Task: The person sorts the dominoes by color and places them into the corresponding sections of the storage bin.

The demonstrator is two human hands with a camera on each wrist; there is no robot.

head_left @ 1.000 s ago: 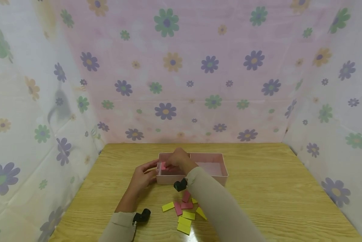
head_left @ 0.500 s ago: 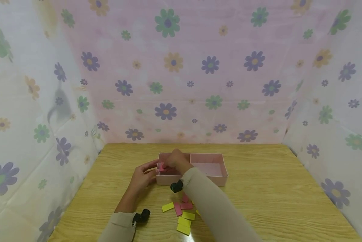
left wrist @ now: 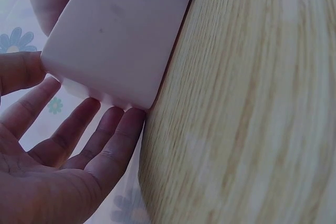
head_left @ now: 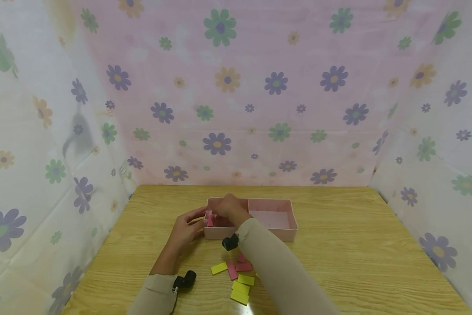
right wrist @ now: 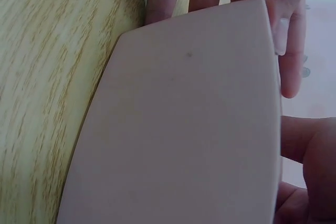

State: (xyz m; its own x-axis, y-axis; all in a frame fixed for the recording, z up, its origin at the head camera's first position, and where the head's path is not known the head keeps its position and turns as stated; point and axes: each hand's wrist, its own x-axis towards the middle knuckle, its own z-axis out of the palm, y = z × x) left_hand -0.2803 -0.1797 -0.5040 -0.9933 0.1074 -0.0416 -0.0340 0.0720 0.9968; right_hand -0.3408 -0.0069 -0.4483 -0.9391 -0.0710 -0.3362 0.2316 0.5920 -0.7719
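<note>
The pink two-compartment box [head_left: 251, 234] stands on the table. My left hand [head_left: 184, 229] is at its left end; in the left wrist view the outstretched fingertips [left wrist: 131, 121] touch the end wall and the thumb is at the rim corner. My right hand [head_left: 229, 209] reaches down into the left compartment. Its curled fingers pinch a pink domino-like tile [head_left: 210, 220], upright against the left end; the box wall partly hides the fingertips. In the right wrist view the front wall [right wrist: 178, 114] covers most of the right hand, with part of it [right wrist: 317, 153] showing past the rim.
In front of the box, several yellow tiles [head_left: 241, 288] and pink tiles [head_left: 232, 271] lie loose on the wooden table [head_left: 350, 258], some beneath the right sleeve [head_left: 283, 267] in this view. Flowered cloth [head_left: 255, 96] encloses the table at the back and both sides.
The right hand has shifted slightly left inside the compartment. The pink tile has moved down and left and now stands upright by the end wall. My left hand stays in place.
</note>
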